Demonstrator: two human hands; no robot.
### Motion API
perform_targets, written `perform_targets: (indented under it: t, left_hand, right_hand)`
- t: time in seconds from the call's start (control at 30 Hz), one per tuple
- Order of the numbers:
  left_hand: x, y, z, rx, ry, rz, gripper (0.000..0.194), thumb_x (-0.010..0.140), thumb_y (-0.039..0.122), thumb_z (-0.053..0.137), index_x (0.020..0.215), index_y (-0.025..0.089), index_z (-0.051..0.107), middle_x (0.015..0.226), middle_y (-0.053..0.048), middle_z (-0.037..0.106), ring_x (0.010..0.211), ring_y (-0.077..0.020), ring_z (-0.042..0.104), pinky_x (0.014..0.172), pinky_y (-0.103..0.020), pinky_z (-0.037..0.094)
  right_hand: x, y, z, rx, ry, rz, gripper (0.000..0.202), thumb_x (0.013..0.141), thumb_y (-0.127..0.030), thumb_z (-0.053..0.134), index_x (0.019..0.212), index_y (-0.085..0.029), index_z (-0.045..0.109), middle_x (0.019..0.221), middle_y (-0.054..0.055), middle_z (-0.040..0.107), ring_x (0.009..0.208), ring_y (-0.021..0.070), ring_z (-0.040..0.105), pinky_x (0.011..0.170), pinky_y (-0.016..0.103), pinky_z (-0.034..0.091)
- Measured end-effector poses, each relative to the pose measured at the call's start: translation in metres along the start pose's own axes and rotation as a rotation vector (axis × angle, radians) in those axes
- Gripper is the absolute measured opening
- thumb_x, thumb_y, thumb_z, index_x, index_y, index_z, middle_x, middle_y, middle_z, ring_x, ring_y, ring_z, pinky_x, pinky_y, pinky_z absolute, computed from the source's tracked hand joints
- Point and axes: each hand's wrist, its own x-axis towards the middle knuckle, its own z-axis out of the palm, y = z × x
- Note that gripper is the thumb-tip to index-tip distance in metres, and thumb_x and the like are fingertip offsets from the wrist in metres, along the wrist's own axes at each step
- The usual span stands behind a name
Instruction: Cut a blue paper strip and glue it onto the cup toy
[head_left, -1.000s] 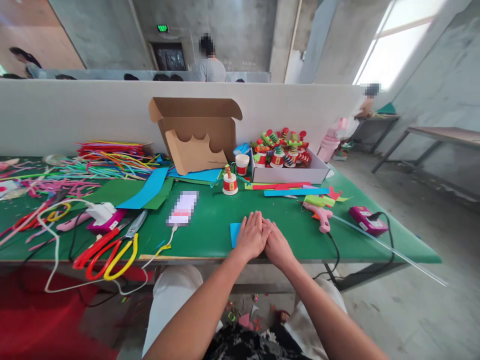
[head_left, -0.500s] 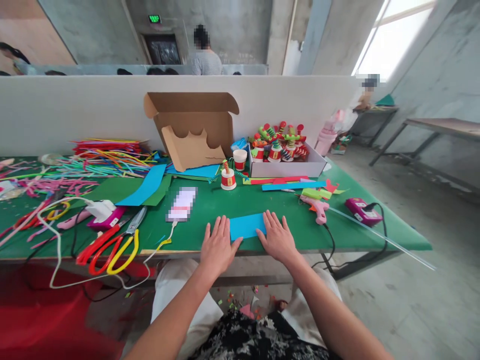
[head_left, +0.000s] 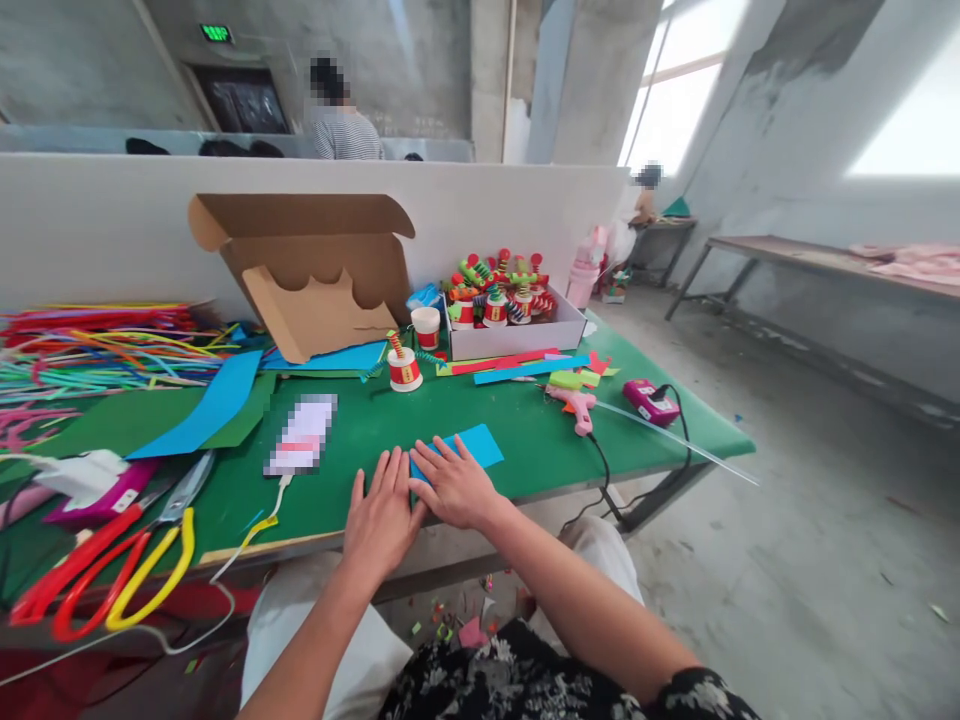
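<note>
Two hands (head_left: 416,495) press flat beside and over one blue sheet (head_left: 481,446).

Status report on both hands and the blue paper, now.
Left hand flat at the blue paper's left end; right hand flat on top of it. Pink glue gun off to the right, not touching either hand.

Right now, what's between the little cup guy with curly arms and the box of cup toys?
In the head view, a red and white cup stands between the cup guy and the box, slightly behind the guy.
</note>
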Motion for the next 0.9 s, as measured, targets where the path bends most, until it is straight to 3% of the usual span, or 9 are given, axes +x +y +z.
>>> perform_targets:
  t: [0.13, 0.27, 0.4, 0.67, 0.8, 0.9]
  left_hand:
    - [-0.007, -0.009, 0.007, -0.030, 0.113, 0.136, 0.055, 0.097, 0.040, 0.035, 0.143, 0.011, 0.045, 0.152, -0.016, 0.041, 0.140, -0.0306, 0.039, 0.110, -0.057, 0.034]
    - [-0.013, -0.019, 0.011, -0.060, 0.136, 0.270, 0.052, 0.099, 0.044, 0.031, 0.139, 0.018, 0.051, 0.148, -0.010, 0.049, 0.139, -0.0287, 0.042, 0.110, -0.056, 0.035]
    - [-0.014, -0.019, 0.010, -0.044, 0.132, 0.268, 0.057, 0.100, 0.049, 0.027, 0.142, 0.017, 0.047, 0.148, -0.009, 0.048, 0.139, -0.0288, 0.042, 0.108, -0.055, 0.037]
    - [-0.013, -0.017, 0.008, -0.067, 0.138, 0.231, 0.056, 0.100, 0.048, 0.025, 0.143, 0.018, 0.047, 0.148, -0.008, 0.049, 0.139, -0.0278, 0.042, 0.110, -0.054, 0.034]
    - [-0.016, 0.004, 0.007, -0.064, 0.151, 0.137, 0.058, 0.099, 0.050, 0.028, 0.140, 0.015, 0.050, 0.146, -0.013, 0.050, 0.137, -0.0309, 0.043, 0.113, -0.058, 0.028]
    - [-0.021, 0.041, 0.004, -0.067, 0.134, 0.030, 0.064, 0.095, 0.052, 0.038, 0.139, 0.007, 0.050, 0.146, -0.022, 0.048, 0.137, -0.0359, 0.042, 0.112, -0.060, 0.027]
  right_hand:
    - [0.000, 0.004, 0.001, 0.022, 0.010, 0.035, 0.053, 0.104, -0.042, 0.025, 0.145, -0.015, 0.044, 0.151, 0.007, 0.043, 0.143, 0.0240, 0.036, 0.119, 0.047, 0.025]
    - [-0.001, 0.005, 0.003, -0.007, 0.023, 0.104, 0.055, 0.103, -0.042, 0.030, 0.146, -0.010, 0.043, 0.152, 0.011, 0.040, 0.144, 0.0258, 0.033, 0.119, 0.046, 0.025]
    - [-0.010, 0.015, -0.002, -0.044, 0.004, 0.237, 0.060, 0.101, -0.041, 0.035, 0.149, -0.006, 0.036, 0.156, 0.015, 0.031, 0.146, 0.0286, 0.027, 0.120, 0.047, 0.021]
    - [-0.031, 0.049, -0.018, -0.121, 0.000, 0.427, 0.059, 0.100, -0.035, 0.032, 0.149, -0.004, 0.035, 0.156, 0.016, 0.031, 0.146, 0.0292, 0.028, 0.120, 0.050, 0.017]
    - [-0.047, 0.071, -0.020, -0.120, 0.175, 0.589, 0.057, 0.099, -0.030, 0.030, 0.148, -0.002, 0.037, 0.153, 0.020, 0.037, 0.145, 0.0312, 0.029, 0.119, 0.052, 0.019]
    - [-0.055, 0.074, -0.018, 0.008, 0.301, 0.510, 0.058, 0.099, -0.031, 0.026, 0.148, -0.003, 0.037, 0.154, 0.019, 0.036, 0.146, 0.0301, 0.026, 0.118, 0.052, 0.023]
